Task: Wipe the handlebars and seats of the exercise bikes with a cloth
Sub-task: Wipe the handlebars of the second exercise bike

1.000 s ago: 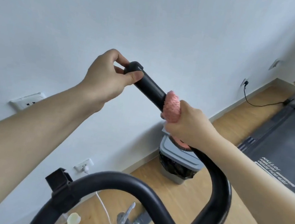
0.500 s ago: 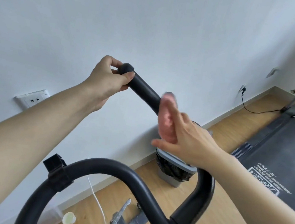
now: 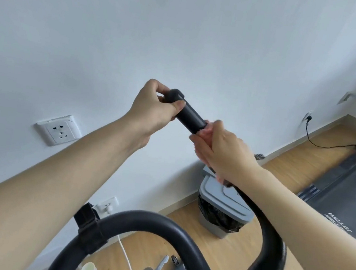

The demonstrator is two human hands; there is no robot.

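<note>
- Pink fuzzy cloth (image 3: 204,133) mostly hidden inside the right hand (image 3: 223,155), which grips it round the black foam handlebar (image 3: 191,115)
- Grey lidded bin (image 3: 220,203) holds a black bag liner
- Left hand (image 3: 153,109) pinches the handlebar's end, fingers curled

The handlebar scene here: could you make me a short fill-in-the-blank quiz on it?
1. The left hand pinches the ____ of the black handlebar.
2. The right hand wraps a ____ cloth round the bar.
3. Below the hands a grey ____ with a black bag stands on the wooden floor.
4. The socket is on the ____.

Missing: end; pink; bin; wall
</note>
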